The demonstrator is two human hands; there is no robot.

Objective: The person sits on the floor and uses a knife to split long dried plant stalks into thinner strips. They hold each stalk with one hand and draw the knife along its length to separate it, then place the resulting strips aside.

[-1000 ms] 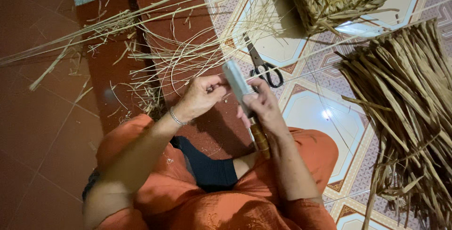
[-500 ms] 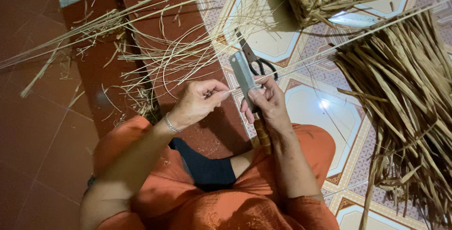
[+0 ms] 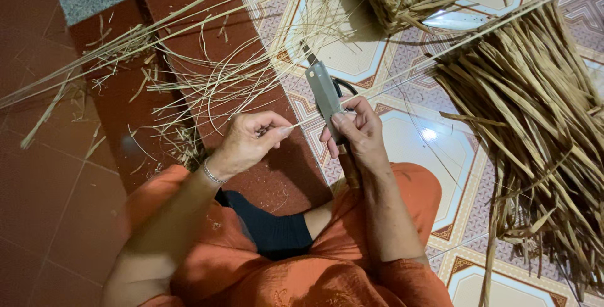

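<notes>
Gripping flat grey blade (image 3: 324,96), right hand (image 3: 355,134), thin pale straw (image 3: 402,71)

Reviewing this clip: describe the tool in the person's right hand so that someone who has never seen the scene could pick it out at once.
Start at the patterned floor tiles right of the plain red floor, in front of the orange-clad knees. There the right hand grips a flat grey blade pointing up and away. It is the only dull metal slab among the pale straw strands; the black-handled scissors lie on the floor behind it.
</notes>
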